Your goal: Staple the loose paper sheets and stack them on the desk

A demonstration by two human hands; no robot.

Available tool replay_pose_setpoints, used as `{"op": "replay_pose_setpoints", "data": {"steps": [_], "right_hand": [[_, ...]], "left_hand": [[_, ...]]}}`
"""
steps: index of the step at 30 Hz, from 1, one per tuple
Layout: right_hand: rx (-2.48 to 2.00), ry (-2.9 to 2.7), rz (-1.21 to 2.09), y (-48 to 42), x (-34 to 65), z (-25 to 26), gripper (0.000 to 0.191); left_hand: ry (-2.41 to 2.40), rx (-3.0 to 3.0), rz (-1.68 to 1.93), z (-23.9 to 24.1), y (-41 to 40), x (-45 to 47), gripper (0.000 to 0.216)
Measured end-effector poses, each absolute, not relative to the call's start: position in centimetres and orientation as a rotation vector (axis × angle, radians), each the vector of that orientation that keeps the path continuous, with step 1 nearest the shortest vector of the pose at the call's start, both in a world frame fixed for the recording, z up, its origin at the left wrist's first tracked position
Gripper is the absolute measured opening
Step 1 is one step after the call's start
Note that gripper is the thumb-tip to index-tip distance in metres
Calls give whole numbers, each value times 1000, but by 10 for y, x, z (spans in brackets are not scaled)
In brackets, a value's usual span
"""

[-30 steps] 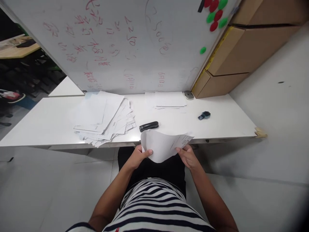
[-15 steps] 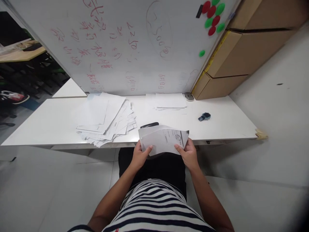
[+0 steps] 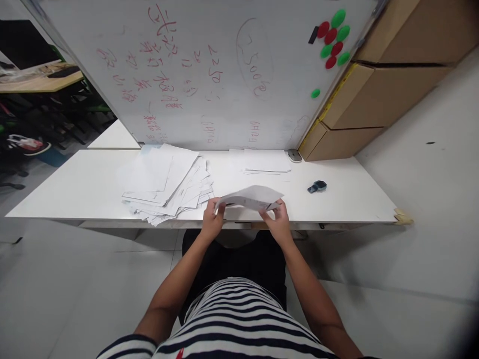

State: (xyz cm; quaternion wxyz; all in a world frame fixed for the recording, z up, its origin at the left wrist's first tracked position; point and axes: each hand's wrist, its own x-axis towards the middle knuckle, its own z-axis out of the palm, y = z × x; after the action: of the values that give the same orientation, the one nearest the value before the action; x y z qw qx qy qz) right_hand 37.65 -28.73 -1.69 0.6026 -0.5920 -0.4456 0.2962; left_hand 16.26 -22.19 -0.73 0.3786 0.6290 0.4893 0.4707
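"So, where's the paper [image 3: 252, 194]?"

"Up in both hands, over the front edge of the white table [image 3: 337, 205]. Bowed, middle arched up. One sheet or several: can't tell. Print on the side facing the person, too small to read."

"Hands?"

"Left hand [image 3: 212, 222]: pinching the left end, thumb on the near face. Right hand [image 3: 278, 223]: same on the right end, thumb and fingers closed on it. Both near the table's front edge; contact with it unclear."

"Around that?"

"Left: loose pile [image 3: 170, 177], fanned, corners jutting. Behind: smaller stack [image 3: 266, 160], squarer, near the whiteboard [image 3: 224, 112]. Grey mouse-like item [image 3: 294, 155] just beside that stack. Small dark watch-like item [image 3: 317, 187] alone to the right."

"Backdrop?"

"Red handwriting on the board, red and green magnets [image 3: 331, 36] upper right. Cardboard boxes [image 3: 389, 94] stacked along its right edge. Striped shirt [image 3: 239, 316] and black trousers [image 3: 235, 259] below the hands."
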Motion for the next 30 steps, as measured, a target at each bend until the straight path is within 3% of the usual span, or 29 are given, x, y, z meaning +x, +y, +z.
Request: {"op": "replay_pose_setpoints", "data": {"steps": [4,9,18,30], "right_hand": [[-1477,-1186,637,-284,377,-24,32],[-1459,-1267,550,-288,368,-7,24],[-1553,-1018,662,-291,362,-21,38],[-1690,-837,752,-280,361,-36,43]], "left_hand": [[1228,1601,1133,-22,-214,164,44],[1180,1511,1071,-26,-213,168,42],[1199,1362,968,-31,-220,168,40],[1213,1729,899,-47,-208,172,41]]}}
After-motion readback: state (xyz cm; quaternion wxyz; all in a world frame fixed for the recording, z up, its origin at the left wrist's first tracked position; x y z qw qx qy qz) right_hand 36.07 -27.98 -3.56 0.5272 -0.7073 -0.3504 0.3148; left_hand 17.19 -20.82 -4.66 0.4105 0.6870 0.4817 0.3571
